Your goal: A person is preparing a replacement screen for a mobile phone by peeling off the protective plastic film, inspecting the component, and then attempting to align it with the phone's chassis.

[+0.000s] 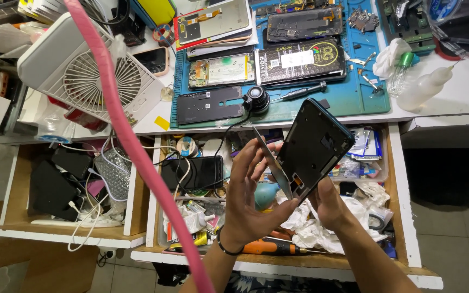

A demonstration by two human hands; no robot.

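Gripping dark phone frame (315,145), right hand (329,205) closed, left hand (251,195) pinching thin pry blade (271,160)

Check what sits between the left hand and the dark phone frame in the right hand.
A thin grey flat pry blade, pinched by the left hand, slants up beside the dark phone frame held by the right hand; head view.

Black labelled package (301,61) on blue mat (365,97)
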